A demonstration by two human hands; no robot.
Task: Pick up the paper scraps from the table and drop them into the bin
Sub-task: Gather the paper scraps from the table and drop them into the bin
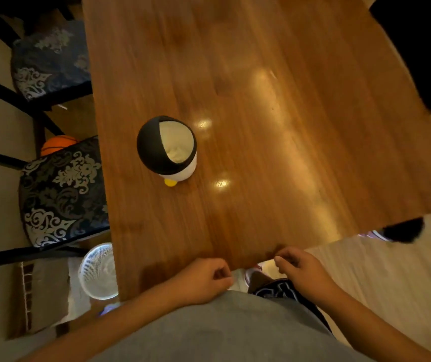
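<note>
Seemingly the job is nearly done: the table [248, 100] shows no scraps, the bin [167, 148] near its left edge holds pale paper, and both hands, left hand [204, 279] and right hand [303, 270], hover loosely curled, probably empty, at the near edge.

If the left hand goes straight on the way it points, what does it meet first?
Probably the right hand: the left hand points across the table edge toward it, though depth is unclear.
</note>
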